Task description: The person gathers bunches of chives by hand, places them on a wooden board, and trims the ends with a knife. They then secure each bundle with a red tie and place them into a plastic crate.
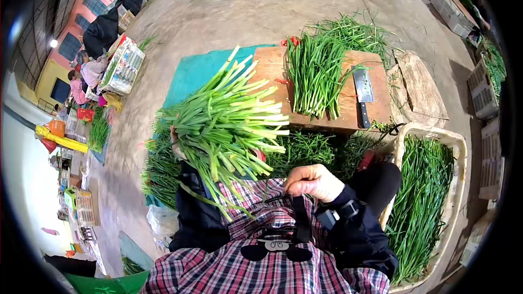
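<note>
A big bunch of long green stalks (229, 125), chive-like with pale ends fanned to the right, is held in front of my chest. My left hand (176, 142) grips it from the left side, mostly hidden behind the leaves. Over my lap, to the right of the bunch, my right hand (315, 182) has its fingers pinched together; what they hold, if anything, is too small to make out. Beyond the hands, a pile of trimmed green stalks (316, 76) lies on a wooden board (267, 71). A cleaver (364, 90) with a black handle rests beside that pile.
To the right stands a pale crate (460, 169) filled with greens. More green bundles (163, 169) lie at the left on a teal sheet (188, 79). Loose trimmings (305, 149) cover the ground below the board. Other people (92, 71) sit far left near a crate (125, 68).
</note>
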Available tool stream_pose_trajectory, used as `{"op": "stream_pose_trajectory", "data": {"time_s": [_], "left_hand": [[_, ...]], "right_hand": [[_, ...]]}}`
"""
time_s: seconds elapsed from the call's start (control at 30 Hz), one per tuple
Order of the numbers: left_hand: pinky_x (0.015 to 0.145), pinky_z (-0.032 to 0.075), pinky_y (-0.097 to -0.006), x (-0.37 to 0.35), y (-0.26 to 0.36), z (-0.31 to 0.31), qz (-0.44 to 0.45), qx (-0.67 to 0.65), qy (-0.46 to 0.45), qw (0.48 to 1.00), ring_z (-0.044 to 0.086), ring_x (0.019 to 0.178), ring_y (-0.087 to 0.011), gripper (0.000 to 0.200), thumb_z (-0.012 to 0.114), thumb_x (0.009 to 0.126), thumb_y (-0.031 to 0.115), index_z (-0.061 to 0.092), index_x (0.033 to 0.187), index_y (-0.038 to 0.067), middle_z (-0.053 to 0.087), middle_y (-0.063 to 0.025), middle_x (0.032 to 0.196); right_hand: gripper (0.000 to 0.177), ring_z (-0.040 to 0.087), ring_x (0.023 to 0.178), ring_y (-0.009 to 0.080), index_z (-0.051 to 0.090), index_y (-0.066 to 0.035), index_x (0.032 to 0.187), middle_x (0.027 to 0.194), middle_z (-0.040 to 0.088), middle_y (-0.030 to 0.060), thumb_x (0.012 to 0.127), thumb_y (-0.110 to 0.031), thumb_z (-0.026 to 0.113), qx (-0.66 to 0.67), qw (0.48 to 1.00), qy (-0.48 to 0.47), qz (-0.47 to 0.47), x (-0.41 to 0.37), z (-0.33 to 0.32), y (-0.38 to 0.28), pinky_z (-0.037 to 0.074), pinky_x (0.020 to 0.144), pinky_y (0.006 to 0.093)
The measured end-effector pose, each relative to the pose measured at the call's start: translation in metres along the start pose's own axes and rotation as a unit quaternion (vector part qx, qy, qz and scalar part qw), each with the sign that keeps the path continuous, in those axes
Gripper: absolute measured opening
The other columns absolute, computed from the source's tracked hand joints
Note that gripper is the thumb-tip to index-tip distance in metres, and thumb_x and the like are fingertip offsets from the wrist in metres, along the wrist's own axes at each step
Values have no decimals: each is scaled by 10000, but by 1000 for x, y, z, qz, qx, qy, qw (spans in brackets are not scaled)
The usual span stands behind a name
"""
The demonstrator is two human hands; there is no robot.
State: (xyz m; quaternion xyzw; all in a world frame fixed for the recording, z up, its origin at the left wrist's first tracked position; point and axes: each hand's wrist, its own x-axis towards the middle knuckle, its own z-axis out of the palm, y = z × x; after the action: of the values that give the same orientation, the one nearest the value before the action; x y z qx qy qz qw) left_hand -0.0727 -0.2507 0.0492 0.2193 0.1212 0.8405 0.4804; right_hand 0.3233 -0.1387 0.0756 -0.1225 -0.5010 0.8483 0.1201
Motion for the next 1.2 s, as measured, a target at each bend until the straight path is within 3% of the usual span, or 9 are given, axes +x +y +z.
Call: {"op": "stream_pose_trajectory", "data": {"time_s": [0.13, 0.3, 0.33, 0.43, 0.57, 0.77, 0.97, 1.1, 1.2], "left_hand": [[976, 408, -519, 1, 2, 1, -1, 4, 0, 1000, 519, 1143, -344, 468, 471, 939, 349, 503, 1266, 16, 515, -216, 1288], [969, 413, -520, 4, 5, 4, -2, 13, -5, 1000, 524, 1133, -348, 469, 470, 938, 354, 507, 1257, 11, 518, -224, 1280], [968, 414, -520, 5, 5, 7, -4, 14, -6, 1000, 525, 1131, -349, 470, 470, 938, 355, 507, 1255, 10, 519, -226, 1278], [964, 417, -520, 6, 6, 12, -8, 17, -10, 1000, 528, 1126, -352, 471, 469, 938, 358, 510, 1250, 8, 521, -231, 1274], [959, 421, -520, 9, 7, 26, -16, 19, -23, 999, 531, 1118, -355, 472, 468, 938, 361, 513, 1243, 4, 523, -238, 1267], [951, 427, -521, 32, -11, 68, -63, 20, -71, 995, 537, 1107, -360, 475, 467, 937, 367, 518, 1232, -1, 527, -248, 1258], [892, 461, -512, 51, -28, 109, -30, 40, -16, 999, 555, 1037, -378, 468, 484, 914, 418, 603, 1045, -15, 562, -277, 1170], [889, 469, -511, 58, -32, 108, 0, 51, 0, 999, 564, 1015, -374, 467, 496, 904, 421, 607, 1008, -21, 578, -282, 1129], [877, 479, -515, 62, -25, 105, 5, 39, 20, 999, 572, 1004, -378, 466, 494, 904, 421, 613, 999, -20, 584, -268, 1132]], "right_hand": [[226, 600, 849, 147, 654, -4, 1019, 970, 646, 79, 814, -97, 654, -175, 958, 222, -40, 1, -23, -5, 486, 786, 288], [634, 511, 1156, 341, 500, -63, 1279, 1242, 532, 168, 701, -204, 719, -468, 814, 234, -253, 54, -29, -41, 410, 981, 365], [643, 462, 1233, 234, 481, -41, 1301, 1349, 466, 128, 724, -158, 739, -448, 843, 177, -239, 64, -31, -42, 365, 1032, 343], [538, 575, 1107, 242, 507, 16, 1242, 1244, 565, 150, 740, 8, 699, 74, 991, 42, -98, 105, -43, 0, 463, 947, 329], [448, 600, 1036, 173, 522, 42, 1209, 1178, 612, 112, 774, 95, 617, -52, 985, 86, -137, 90, -34, -3, 486, 913, 295], [508, 593, 965, 113, 519, 80, 1199, 1095, 643, 87, 822, -194, 722, 11, 984, 87, -154, 57, -42, 11, 478, 849, 248], [191, 486, 634, 67, 631, -6, 873, 708, 584, -5, 883, -197, 635, -298, 941, 154, 46, 8, -46, 5, 426, 595, 233], [224, 516, 637, 85, 624, 12, 873, 720, 605, 1, 862, -209, 659, -241, 959, 150, -18, -16, -34, -23, 445, 608, 254], [228, 603, 664, 238, 642, -28, 885, 742, 640, 118, 809, -239, 676, -496, 867, 37, 29, -26, -33, -21, 484, 635, 331]]}}
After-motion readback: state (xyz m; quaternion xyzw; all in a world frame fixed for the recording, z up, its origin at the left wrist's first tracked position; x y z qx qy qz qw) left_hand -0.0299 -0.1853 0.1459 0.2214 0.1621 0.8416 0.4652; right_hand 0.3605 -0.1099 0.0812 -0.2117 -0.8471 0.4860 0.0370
